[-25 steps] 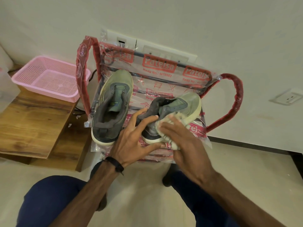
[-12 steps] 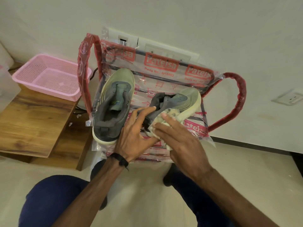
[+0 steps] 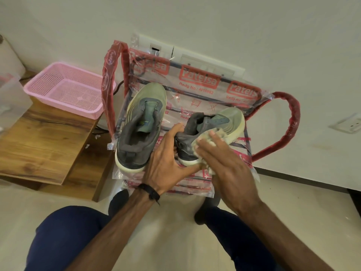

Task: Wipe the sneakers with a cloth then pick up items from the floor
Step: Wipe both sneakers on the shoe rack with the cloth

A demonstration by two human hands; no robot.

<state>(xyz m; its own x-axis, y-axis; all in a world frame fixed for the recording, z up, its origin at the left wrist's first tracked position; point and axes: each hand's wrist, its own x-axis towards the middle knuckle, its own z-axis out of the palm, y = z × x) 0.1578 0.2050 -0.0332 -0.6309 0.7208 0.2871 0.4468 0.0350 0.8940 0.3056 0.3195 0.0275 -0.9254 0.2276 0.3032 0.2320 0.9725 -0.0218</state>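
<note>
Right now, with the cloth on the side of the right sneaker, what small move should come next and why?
Probably slide the right hand and cloth forward along the sole edge toward the toe. The cloth sits near the heel of the right sneaker, the left hand steadies that heel, and the pale toe rim ahead looks unwiped.

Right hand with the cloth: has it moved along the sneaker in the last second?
Yes. The right hand has slid the cloth forward along the tilted sneaker, from its heel toward the toe.
</note>
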